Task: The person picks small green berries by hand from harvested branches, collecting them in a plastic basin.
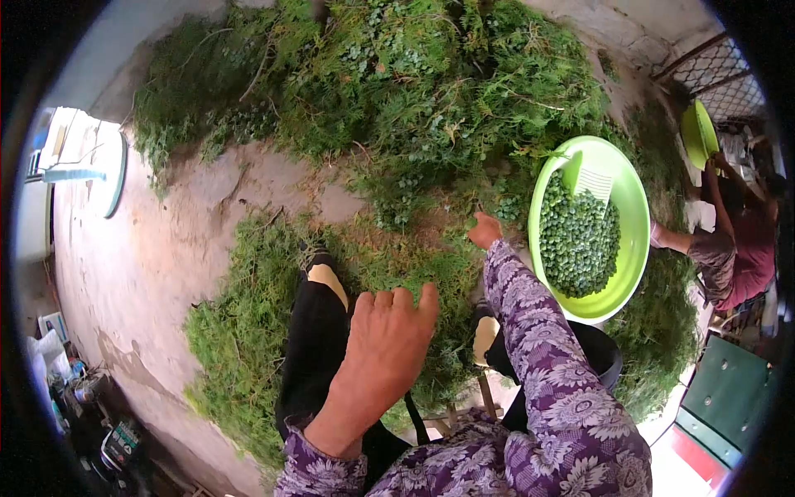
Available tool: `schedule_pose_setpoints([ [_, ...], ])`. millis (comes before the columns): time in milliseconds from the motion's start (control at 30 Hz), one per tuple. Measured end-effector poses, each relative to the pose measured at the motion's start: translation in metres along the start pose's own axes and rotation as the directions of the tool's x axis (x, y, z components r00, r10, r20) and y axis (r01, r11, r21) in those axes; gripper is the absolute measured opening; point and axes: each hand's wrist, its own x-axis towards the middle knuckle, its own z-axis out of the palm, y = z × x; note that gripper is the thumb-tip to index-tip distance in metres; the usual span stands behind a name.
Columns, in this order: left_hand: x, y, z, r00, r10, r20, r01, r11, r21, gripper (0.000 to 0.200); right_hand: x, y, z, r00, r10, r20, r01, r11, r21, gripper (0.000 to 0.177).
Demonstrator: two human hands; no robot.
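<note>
My left hand (385, 348) is raised above my lap, its back towards me and its fingers curled under. Whatever it may hold is hidden beneath the palm. Low to the ground, my right hand (484, 230) is stretched forward with its fingers drawn together, just left of a lime-green basin (636, 248). A small green bit shows at its fingertips, too small to name. Many small round green cones or berries (580, 248) lie in the basin, along with a light green ridged scoop-like piece (595, 184). Cut evergreen sprigs (439, 273) cover the ground between my feet.
A large heap of evergreen branches (397, 83) spreads ahead, and more greenery (236, 331) lies left of my leg. At the right, another person (737, 248) sits holding a green basin (700, 137). A dark green box (725, 393) stands at lower right; clutter (91, 398) lies lower left.
</note>
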Motion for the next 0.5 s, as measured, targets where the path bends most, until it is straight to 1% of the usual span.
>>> schedule_pose_setpoints([
  [67,0.0,0.001,0.0,0.998,0.015,-0.056,-0.015,1.0,0.006,0.041,-0.001,0.009,0.01,0.973,-0.169,-0.158,0.139,0.973,-0.183,0.046],
  [100,0.001,0.002,0.0,0.998,0.019,-0.059,-0.018,1.0,0.007,0.041,-0.004,0.013,0.008,0.972,-0.168,-0.163,0.138,0.973,-0.183,0.046],
  [167,0.002,0.004,-0.002,0.998,0.029,-0.055,-0.028,0.999,0.016,0.042,-0.023,0.013,-0.008,0.92,-0.36,-0.153,0.324,0.92,-0.22,0.032],
  [200,0.003,0.005,-0.002,0.997,0.035,-0.063,-0.034,0.999,0.017,0.042,-0.03,0.013,-0.016,0.919,-0.359,-0.163,0.32,0.921,-0.223,0.032],
  [267,0.004,0.007,-0.002,0.995,0.028,-0.097,-0.028,1.0,0.003,0.04,-0.044,0.014,-0.036,0.931,-0.331,-0.156,0.339,0.94,0.029,0.032],
  [300,0.006,0.008,-0.003,0.993,0.036,-0.111,-0.036,0.999,0.002,0.04,-0.054,0.012,-0.05,0.928,-0.33,-0.171,0.338,0.941,0.02,0.032],
  [333,0.007,0.009,-0.004,0.991,0.041,-0.129,-0.042,0.999,-0.007,0.038,-0.066,0.01,-0.066,0.951,-0.299,-0.074,0.308,0.923,0.233,0.032],
  [367,0.009,0.01,-0.006,0.988,0.046,-0.148,-0.049,0.999,-0.016,0.037,-0.079,0.006,-0.083,0.958,-0.286,0.026,0.248,0.868,0.431,0.032],
  [400,0.009,0.011,-0.007,0.984,0.057,-0.168,-0.061,0.998,-0.018,0.037,-0.091,0.003,-0.097,0.959,-0.284,0.006,0.256,0.871,0.42,0.032],
  [467,0.011,0.011,-0.009,0.961,0.067,-0.27,-0.083,0.995,-0.049,0.034,-0.12,-0.005,-0.122,0.948,-0.289,0.133,0.112,0.695,0.71,0.034],
  [500,0.013,0.01,-0.007,0.96,0.06,-0.274,-0.079,0.995,-0.06,0.035,-0.146,-0.014,-0.138,0.939,-0.318,0.132,0.076,0.565,0.822,0.035],
])
